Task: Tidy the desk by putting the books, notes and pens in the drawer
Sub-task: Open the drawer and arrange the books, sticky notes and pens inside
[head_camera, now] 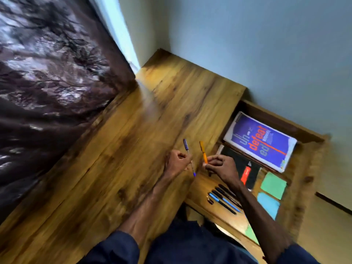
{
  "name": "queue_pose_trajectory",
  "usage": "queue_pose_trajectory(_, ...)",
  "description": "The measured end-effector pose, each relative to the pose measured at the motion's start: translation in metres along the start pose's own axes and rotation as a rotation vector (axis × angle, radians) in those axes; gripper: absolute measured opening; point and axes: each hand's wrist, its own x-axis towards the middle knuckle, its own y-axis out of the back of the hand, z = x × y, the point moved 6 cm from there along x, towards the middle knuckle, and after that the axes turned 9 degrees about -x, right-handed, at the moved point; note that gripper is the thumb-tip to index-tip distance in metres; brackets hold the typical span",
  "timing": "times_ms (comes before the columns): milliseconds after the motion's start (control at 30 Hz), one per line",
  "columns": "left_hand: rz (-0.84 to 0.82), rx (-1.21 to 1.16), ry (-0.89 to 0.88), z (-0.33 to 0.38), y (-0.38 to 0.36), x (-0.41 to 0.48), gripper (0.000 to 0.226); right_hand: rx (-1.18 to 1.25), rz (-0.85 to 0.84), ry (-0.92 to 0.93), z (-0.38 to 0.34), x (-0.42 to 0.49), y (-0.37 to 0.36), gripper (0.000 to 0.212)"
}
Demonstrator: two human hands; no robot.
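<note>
Navy sleeves [118,248] frame both hands over the wooden bench [133,149]. The left hand [177,162] pinches a slim blue plastic pen [186,145]; the right hand [222,166] pinches an orange plastic pen [203,152], with the shafts near-parallel. An open wooden drawer [276,120] lies just right of the right hand.

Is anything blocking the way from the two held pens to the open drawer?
Nothing visible does. The left hand holds the blue pen and the right hand holds the orange pen, just beside the open drawer. Its pen row lies uncovered below the right hand, only partly crossed by that arm.
</note>
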Motion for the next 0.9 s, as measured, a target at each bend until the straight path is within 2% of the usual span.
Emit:
queue_pose_trajectory(100, -0.122, -0.028, -0.011, 0.0, -0.046, -0.018, 0.021, 0.0, 0.093, -0.033, 0.044, -0.025, 0.049, 0.018)
queue_pose_trajectory(300, -0.168, 0.041, -0.051, 0.005, -0.101, -0.047, 0.015, -0.256, 0.22, -0.084, 0.127, -0.043, 0.102, 0.013)
queue_pose_trajectory(567, -0.156, 0.199, -0.048, -0.016, -0.12, -0.063, 0.013, -0.522, 0.173, -0.172, 0.178, -0.024, 0.08, 0.012)
queue_pose_trajectory(900, -0.141, 0.257, -0.023, -0.037, -0.131, -0.063, 0.006, -0.636, 0.203, -0.163, 0.194, -0.009, 0.07, 0.017)
